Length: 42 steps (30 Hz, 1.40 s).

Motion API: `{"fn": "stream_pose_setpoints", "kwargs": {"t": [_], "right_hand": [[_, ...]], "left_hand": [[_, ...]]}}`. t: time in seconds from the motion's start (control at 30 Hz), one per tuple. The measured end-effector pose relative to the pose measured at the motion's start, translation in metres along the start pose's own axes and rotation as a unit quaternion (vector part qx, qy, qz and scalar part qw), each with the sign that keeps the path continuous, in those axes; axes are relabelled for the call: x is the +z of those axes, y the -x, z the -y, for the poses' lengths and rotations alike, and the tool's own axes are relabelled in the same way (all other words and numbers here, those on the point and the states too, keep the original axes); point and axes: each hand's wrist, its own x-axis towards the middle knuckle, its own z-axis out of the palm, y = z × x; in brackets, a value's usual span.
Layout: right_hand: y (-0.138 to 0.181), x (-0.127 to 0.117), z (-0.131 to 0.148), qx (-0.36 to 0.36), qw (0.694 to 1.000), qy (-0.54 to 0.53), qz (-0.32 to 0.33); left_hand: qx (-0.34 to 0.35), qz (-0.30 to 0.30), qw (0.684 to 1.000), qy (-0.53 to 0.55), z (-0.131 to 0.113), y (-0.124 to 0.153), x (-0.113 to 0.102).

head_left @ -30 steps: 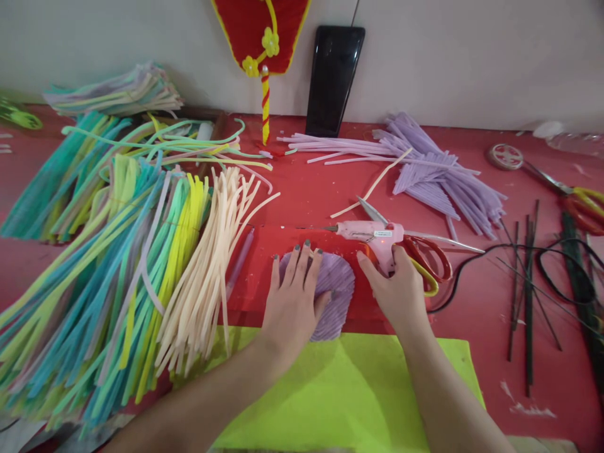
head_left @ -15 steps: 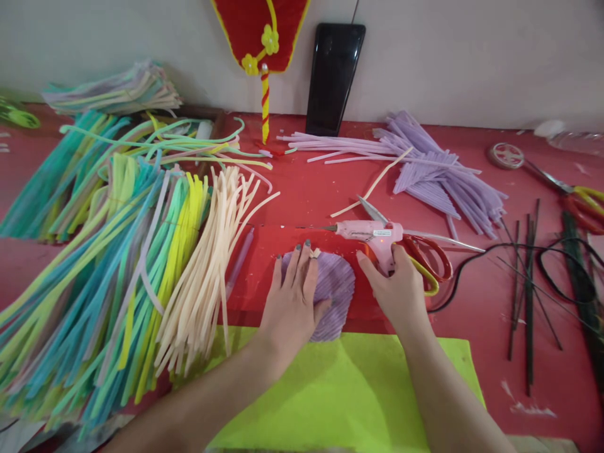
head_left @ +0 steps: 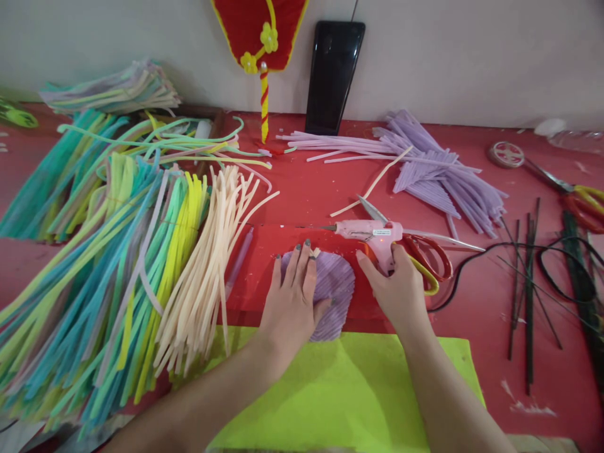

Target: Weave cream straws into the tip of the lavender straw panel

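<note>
My left hand point(head_left: 293, 296) lies flat, fingers stretched out, on a ribbed purple oval point(head_left: 337, 283) that looks made of pipe cleaners laid side by side. A small cream tip point(head_left: 314, 252) shows at the oval's upper edge, beside my fingers. My right hand point(head_left: 401, 292) has its thumb and fingers about the handle of a pink hot glue gun point(head_left: 365, 230), which rests on the table with its nozzle pointing left. Under and beside the gun lies a pair of scissors point(head_left: 431, 255) with red and yellow handles. The oval's left part is hidden under my hand.
Bundles of coloured pipe cleaners point(head_left: 189, 277) fill the left side, and purple pipe cleaners point(head_left: 429, 163) lie at the back right. A yellow-green sheet point(head_left: 349, 390) is in front. A phone point(head_left: 335, 78) leans on the wall. A black cable point(head_left: 460, 277) and dark stems point(head_left: 529, 302) lie right.
</note>
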Motion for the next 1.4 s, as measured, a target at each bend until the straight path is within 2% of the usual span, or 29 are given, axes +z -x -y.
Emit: {"fn": "stream_pose_setpoints", "kwargs": {"t": [0.33, 1.03, 1.4], "right_hand": [[-0.0002, -0.0004, 0.0001, 0.008, 1.0, 0.002, 0.005], [-0.0003, 0.0, 0.0005, 0.012, 1.0, 0.011, 0.007], [0.001, -0.0008, -0.0002, 0.018, 1.0, -0.007, 0.004]], "left_hand": [[0.004, 0.026, 1.0, -0.008, -0.0007, -0.001, -0.0023], [-0.003, 0.023, 0.999, 0.027, 0.0018, -0.003, -0.0084], [-0.027, -0.028, 0.999, 0.019, -0.006, 0.0063, -0.0083]]}}
